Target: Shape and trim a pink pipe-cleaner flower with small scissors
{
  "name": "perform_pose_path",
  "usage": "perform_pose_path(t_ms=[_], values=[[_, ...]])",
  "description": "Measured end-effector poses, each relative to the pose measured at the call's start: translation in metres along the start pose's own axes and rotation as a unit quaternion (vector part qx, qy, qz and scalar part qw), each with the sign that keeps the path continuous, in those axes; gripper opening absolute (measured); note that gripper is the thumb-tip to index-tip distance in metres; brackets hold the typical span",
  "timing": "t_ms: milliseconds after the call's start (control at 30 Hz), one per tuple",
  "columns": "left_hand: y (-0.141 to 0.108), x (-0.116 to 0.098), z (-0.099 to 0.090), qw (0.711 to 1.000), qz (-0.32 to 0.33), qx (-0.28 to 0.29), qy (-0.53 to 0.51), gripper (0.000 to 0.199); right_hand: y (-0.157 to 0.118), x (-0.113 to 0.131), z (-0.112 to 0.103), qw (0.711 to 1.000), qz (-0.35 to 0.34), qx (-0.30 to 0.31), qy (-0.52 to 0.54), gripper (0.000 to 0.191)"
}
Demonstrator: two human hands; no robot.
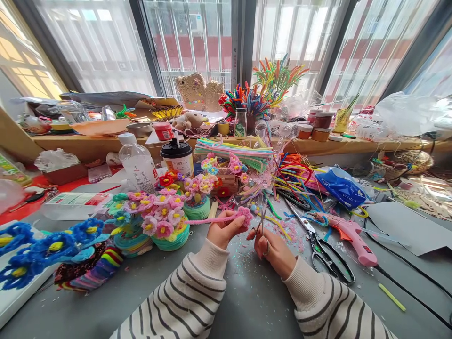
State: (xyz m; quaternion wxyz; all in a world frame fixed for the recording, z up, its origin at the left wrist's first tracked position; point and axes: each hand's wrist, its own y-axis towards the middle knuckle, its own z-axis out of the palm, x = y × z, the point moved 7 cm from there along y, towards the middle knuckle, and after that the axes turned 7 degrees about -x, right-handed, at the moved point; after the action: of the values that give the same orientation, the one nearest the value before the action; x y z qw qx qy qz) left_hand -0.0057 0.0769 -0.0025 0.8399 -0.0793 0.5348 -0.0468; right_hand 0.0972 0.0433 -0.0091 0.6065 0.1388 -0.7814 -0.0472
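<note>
Pink flower (245,215) up off worktop (254,303), left of glue gun (355,238); left grip (226,230) pinching it. Right grip (273,250) has scissors (262,225) by handles, between flower and glue gun, blades upward, near petals. Danger here: hasty snip could nick petal or finger, blades being so near; slack pinch might let flower twist. Long axis: stem (203,220) runs sideways, roughly level, flower end toward glue gun, tail end away from it.
</note>
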Motion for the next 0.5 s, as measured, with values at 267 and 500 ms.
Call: perform_pose_path(t_ms=[267,500], values=[[-0.0010,-0.0014,-0.0003,1.000,0.005,-0.011,0.011,0.022,-0.0040,0.0081,0.0075,0.992,-0.031,0.062,-0.106,0.057],[-0.0035,-0.0040,0.0007,0.999,0.026,-0.025,0.039,0.023,-0.0040,0.0079,0.0103,0.992,-0.033,0.074,-0.101,0.058]])
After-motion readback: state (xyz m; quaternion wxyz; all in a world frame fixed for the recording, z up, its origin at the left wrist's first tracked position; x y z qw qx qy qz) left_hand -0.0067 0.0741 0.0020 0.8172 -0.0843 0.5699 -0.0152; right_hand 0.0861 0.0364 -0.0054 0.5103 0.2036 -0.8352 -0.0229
